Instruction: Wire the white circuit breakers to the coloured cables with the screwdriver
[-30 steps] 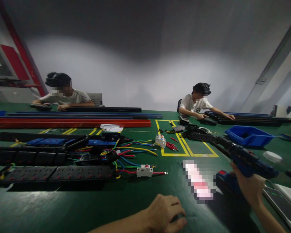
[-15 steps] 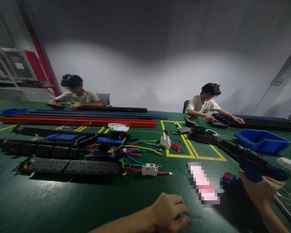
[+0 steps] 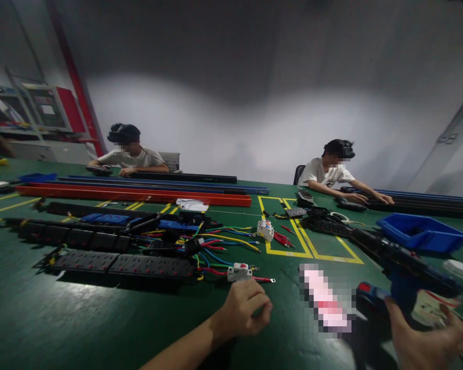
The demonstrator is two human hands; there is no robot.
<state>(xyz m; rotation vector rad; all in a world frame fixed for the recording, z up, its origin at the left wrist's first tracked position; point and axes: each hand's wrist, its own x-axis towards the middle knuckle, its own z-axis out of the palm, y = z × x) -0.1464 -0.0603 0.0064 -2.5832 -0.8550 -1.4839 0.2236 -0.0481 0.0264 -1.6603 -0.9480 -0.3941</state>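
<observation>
Because the right hand (image 3: 428, 341) is spread wide, thumb overlapping the drill (image 3: 412, 268) near its battery (image 3: 370, 299), we judge that the drill rests on the table (image 3: 158, 321) rather than in a grip (actual contact: can't tell). It sits at the right, nose pointing away and leftward, probably parked there for easy reach.

The left hand (image 3: 242, 311) is loosely curled, just in front of the breaker (image 3: 239, 272); we see nothing in it, but the palm is hidden. Our guess is that the breaker sits at the end of the strip (image 3: 116, 264) because red wire ties the two.

Past it we have loose wires (image 3: 231, 238) and a bunch of red leads (image 3: 281, 239) by a white block (image 3: 265, 230).

Containers: the blue bin (image 3: 420, 241), beyond the drill, has dark bits inside, too dim to name. What looks like a bag (image 3: 430, 307) behind the grip shows small pale contents, unclear. Across from us, two co-workers lean over long rails.
</observation>
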